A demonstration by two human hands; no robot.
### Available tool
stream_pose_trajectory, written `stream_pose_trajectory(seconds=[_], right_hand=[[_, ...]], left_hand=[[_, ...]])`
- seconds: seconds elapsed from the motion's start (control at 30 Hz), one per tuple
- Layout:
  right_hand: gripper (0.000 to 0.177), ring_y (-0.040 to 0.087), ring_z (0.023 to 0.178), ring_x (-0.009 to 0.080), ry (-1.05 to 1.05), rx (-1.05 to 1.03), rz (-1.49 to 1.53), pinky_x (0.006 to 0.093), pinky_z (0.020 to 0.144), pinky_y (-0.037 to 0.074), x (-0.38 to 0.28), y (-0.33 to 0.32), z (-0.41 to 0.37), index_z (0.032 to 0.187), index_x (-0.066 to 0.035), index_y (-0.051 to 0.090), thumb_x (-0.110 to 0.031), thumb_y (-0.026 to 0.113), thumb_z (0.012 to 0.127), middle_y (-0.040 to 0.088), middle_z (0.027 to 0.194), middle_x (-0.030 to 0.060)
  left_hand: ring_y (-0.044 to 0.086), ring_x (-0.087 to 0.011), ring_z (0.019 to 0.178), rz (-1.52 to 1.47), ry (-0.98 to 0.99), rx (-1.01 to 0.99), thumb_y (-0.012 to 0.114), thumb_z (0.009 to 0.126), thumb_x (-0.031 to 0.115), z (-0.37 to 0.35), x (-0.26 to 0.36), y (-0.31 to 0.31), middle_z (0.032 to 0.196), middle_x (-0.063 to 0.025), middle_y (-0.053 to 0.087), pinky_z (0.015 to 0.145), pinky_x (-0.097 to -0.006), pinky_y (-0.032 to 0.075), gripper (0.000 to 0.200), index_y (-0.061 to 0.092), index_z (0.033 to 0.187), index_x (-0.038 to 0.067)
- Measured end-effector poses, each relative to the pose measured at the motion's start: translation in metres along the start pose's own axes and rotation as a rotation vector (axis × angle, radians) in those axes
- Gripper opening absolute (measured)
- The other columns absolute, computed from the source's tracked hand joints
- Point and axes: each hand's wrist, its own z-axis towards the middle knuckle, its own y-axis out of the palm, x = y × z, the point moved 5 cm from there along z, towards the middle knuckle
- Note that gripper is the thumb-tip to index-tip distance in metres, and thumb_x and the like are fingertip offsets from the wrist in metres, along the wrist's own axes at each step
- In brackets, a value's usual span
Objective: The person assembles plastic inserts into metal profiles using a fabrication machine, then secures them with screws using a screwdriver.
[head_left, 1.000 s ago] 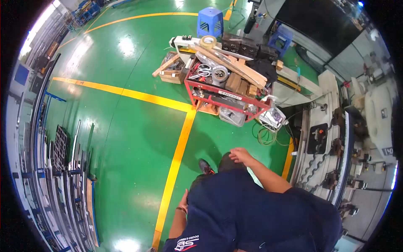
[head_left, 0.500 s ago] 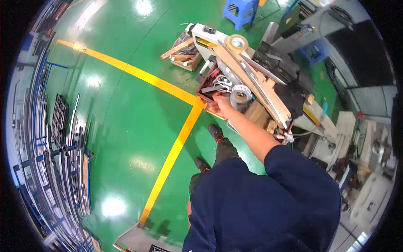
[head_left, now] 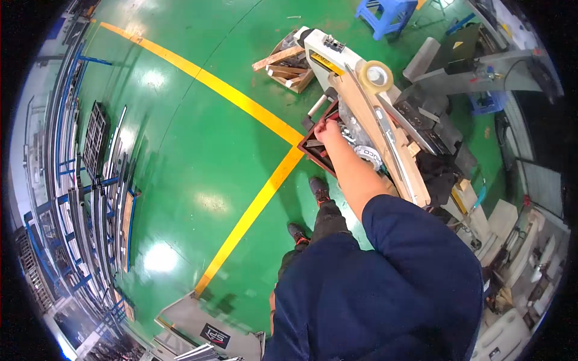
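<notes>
My right hand is over the near left part of a dark red tray filled with tools and small items. Its fingers are curled together, and anything between them is hidden. A roll of tape lies in the tray beside my forearm. Behind it, long wooden and metal strips lie across the machine, and a yellowish tape roll rests near their far end. Of my left arm only a sliver of skin shows at the left side of my body; the left hand is hidden.
A cardboard box of wood offcuts stands on the green floor beyond the tray. Blue stools are farther back. A rack of long metal profiles runs along the left. A grey panel is at the bottom.
My right hand has moved from the tray's near edge to farther in, and its fingers are now curled together. The camera view has shifted, with the tray now farther right.
</notes>
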Motion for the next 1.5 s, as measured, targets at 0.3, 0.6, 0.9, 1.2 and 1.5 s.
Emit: stream_pose_trajectory(seconds=[0.3,0.6,0.9,1.2,1.5], right_hand=[[0.025,0.037,0.046,0.0123,-0.168,0.038,0.274,0.0246,0.047,0.034,0.011,0.007,0.014,0.067,-0.013,0.041,-0.012,0.045,0.092,0.036,0.056,-0.0036],[0.04,0.039,0.046,0.012,-0.041,-0.066,-0.063,0.0284,0.049,0.038,-0.001,0.018,-0.018,0.067,-0.015,0.042,-0.029,0.044,0.104,0.04,0.054,-0.0036],[0.027,0.044,0.043,0.0164,-0.159,0.202,-0.486,0.034,0.04,0.033,-0.006,-0.002,0.006,0.071,-0.013,0.052,-0.011,0.041,0.096,0.049,0.054,0.0023],[0.02,0.06,0.074,0.0368,-0.993,0.183,-1.908,0.0464,0.065,0.047,0.005,-0.017,-0.017,0.09,0.002,0.063,-0.014,0.052,0.094,0.063,0.082,0.0206],[0.019,0.045,0.04,0.0135,-0.71,-0.044,-1.221,0.0297,0.037,0.035,-0.008,-0.07,-0.146,0.095,-0.007,0.057,-0.024,0.05,0.097,0.049,0.058,0.0015]], left_hand=[[0.063,-0.0251,0.104,-0.017,0.017,0.03,0.056,0.095,0.06,-0.001,0.005,0.009,0.111,-0.0176,0.07,0.09,-0.0418,0.05,0.069,0.061,0.131,0.001],[0.064,-0.0241,0.101,-0.003,0.038,0.035,0.056,0.097,0.058,0.002,0.003,0.013,0.109,-0.0162,0.071,0.088,-0.0403,0.05,0.066,0.063,0.129,0.001],[0.064,-0.023,0.098,-0.05,0.06,0.022,0.056,0.098,0.056,0.006,-0.012,0.022,0.106,-0.0149,0.072,0.086,-0.0388,0.05,0.064,0.065,0.126,0.0],[0.065,-0.022,0.106,-0.056,0.05,0.145,0.058,0.1,0.047,-0.011,-0.033,0.036,0.113,-0.0144,0.072,0.096,-0.0337,0.048,0.057,0.067,0.118,-0.006],[0.064,-0.0214,0.104,-0.206,0.076,0.03,0.061,0.098,0.044,0.007,-0.035,0.041,0.113,-0.0125,0.07,0.093,-0.0338,0.05,0.056,0.064,0.124,-0.005]])
